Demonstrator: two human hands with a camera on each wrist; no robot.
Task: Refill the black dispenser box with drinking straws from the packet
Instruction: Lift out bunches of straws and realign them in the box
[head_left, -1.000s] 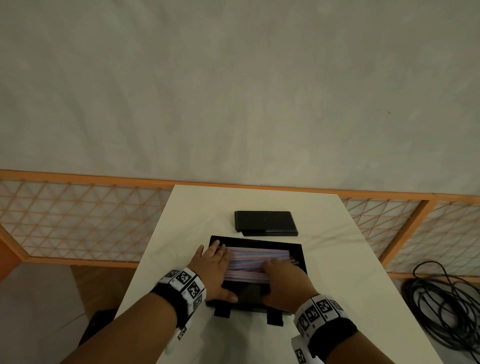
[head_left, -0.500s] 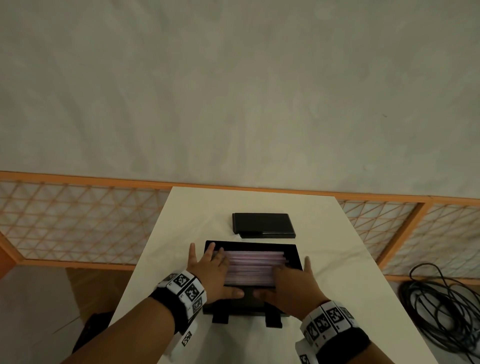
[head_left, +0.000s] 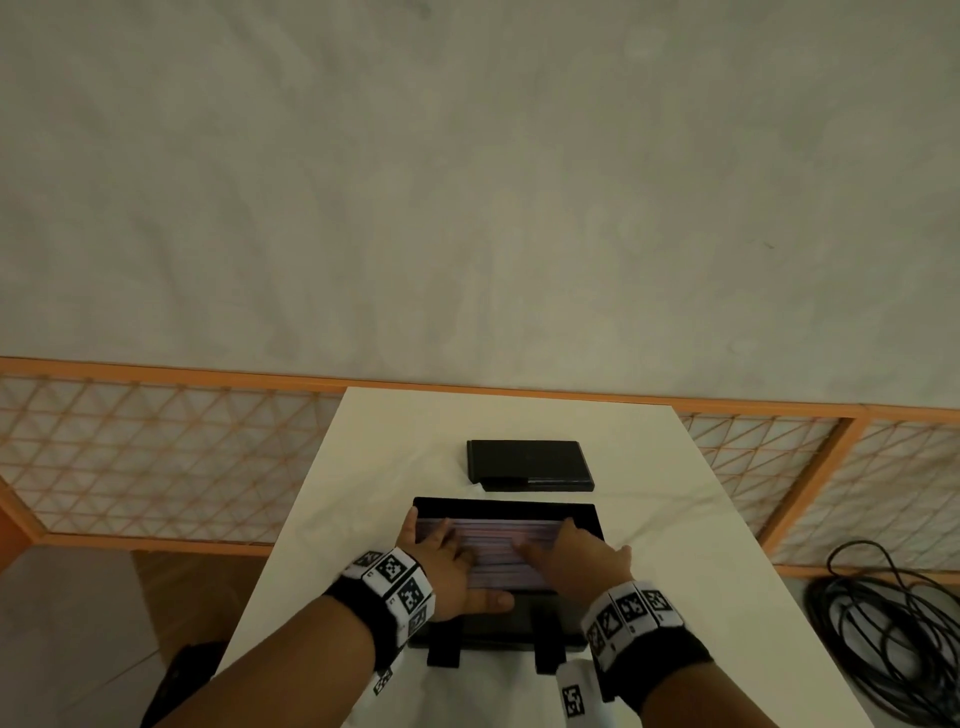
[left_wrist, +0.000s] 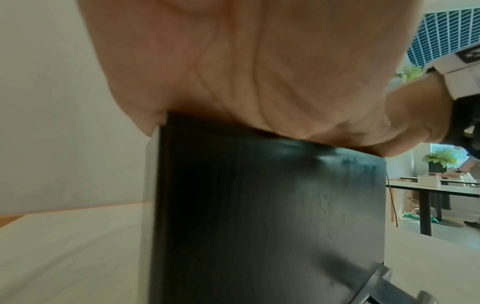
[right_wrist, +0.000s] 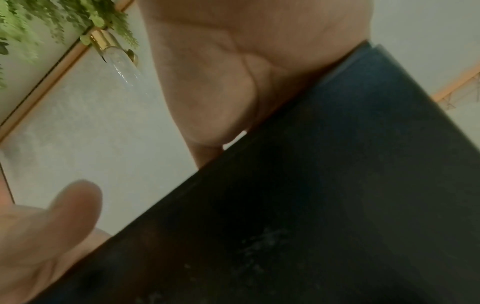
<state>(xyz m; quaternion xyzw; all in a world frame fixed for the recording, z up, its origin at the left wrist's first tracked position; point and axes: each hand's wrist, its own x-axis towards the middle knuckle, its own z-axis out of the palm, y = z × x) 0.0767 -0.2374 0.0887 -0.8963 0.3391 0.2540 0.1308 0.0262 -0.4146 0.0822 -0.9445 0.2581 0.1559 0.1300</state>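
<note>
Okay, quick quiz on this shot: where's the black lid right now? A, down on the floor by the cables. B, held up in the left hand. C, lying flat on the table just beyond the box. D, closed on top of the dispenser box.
C: the black lid lies flat on the white table just beyond the open dispenser box, while the left hand and the right hand rest on the straws inside it.

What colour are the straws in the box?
Pale pink and lilac straws, seen best in the head view.

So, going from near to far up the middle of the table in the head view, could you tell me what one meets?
Black dispenser box → drinking straws lying in it → black lid → orange lattice railing → wall.
</note>
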